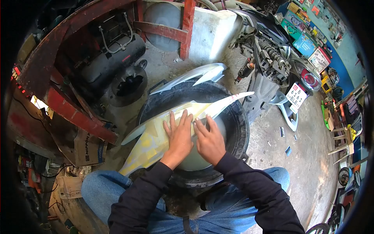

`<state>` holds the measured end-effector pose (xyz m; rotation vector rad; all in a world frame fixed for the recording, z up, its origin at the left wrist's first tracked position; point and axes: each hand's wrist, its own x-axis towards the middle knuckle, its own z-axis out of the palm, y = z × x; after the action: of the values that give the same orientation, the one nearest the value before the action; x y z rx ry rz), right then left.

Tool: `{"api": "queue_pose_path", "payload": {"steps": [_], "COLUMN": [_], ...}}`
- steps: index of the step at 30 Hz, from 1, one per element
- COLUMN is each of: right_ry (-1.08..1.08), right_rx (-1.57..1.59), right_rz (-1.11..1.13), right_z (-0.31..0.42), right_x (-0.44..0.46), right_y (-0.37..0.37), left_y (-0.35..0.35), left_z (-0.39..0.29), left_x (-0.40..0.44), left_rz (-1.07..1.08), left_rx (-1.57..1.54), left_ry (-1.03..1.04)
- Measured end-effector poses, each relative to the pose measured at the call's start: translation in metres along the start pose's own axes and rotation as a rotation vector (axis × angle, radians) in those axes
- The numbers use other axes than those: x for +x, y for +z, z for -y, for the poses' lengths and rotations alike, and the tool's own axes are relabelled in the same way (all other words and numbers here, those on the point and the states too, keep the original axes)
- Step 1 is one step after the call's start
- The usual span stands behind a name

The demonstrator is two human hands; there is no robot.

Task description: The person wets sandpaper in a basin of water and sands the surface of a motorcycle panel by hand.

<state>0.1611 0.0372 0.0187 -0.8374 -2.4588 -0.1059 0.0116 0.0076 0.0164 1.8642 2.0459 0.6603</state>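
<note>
A long pointed panel [150, 139], patchy yellow, grey and white, lies slantwise across a black round tub [239, 128]. My left hand [178, 134] rests on the panel with its fingers spread. Beside it, my right hand [209, 138] has its fingertips on the panel's lower edge; whether something small is under them is hidden. Cloudy liquid [198, 158] shows in the tub below my hands. A second panel, white and silver [187, 78], lies on the tub's far rim.
A red metal frame [78, 113] and a black compressor tank [113, 58] stand at the left. At the upper right is a partly stripped motorcycle [272, 58] with a licence plate [297, 96]. Flattened cardboard [89, 148] lies left of the tub. Small blue scraps [288, 151] lie on the floor.
</note>
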Motion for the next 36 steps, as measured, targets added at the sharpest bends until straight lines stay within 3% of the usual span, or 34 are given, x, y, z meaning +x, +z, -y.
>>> {"api": "queue_pose_path", "payload": {"steps": [3,5,7,11,15,17,19,23,25,28,31,33,36], "right_ry": [0.125,0.124,0.012,0.112,0.008,0.009,0.091,0.012,0.096,0.124,0.02,0.096,0.079], "right_rx": [-0.052,-0.107,0.039,-0.046,0.028,0.07,-0.083,0.04,-0.062,-0.084,0.077,-0.008,-0.002], "right_rz": [-0.032,-0.052,0.009,-0.055,-0.01,-0.012,-0.076,-0.035,-0.084,-0.075,-0.012,-0.056,-0.044], "right_z": [-0.038,-0.021,0.008,-0.028,0.004,-0.019,-0.025,-0.005,-0.034,-0.017,-0.008,-0.036,-0.005], "right_x": [0.022,0.017,0.0,0.024,0.003,0.014,0.022,0.003,0.021,0.019,0.004,0.019,0.008], "right_y": [0.001,0.003,0.001,0.001,0.002,0.004,0.003,0.003,0.004,-0.002,-0.001,-0.001,-0.001], "left_y": [-0.002,-0.003,0.003,0.005,-0.001,-0.001,0.0,-0.002,0.0,-0.005,0.0,0.001,0.002], "left_z": [-0.003,-0.003,-0.001,0.002,-0.001,-0.002,0.0,-0.001,0.001,-0.004,-0.001,0.001,0.002], "left_x": [-0.002,-0.001,-0.003,-0.005,0.001,-0.002,-0.003,0.0,-0.001,-0.001,0.0,0.002,0.005], "left_rz": [-0.001,-0.009,-0.046,-0.013,-0.011,-0.017,-0.005,-0.009,-0.023,0.009,-0.016,-0.01,-0.031], "left_rx": [-0.014,-0.043,-0.077,-0.01,-0.045,-0.061,-0.045,-0.047,-0.045,-0.027,-0.035,-0.037,-0.04], "left_ry": [-0.017,-0.008,0.005,0.001,-0.003,-0.024,0.008,-0.006,0.016,-0.01,-0.018,-0.018,-0.004]}}
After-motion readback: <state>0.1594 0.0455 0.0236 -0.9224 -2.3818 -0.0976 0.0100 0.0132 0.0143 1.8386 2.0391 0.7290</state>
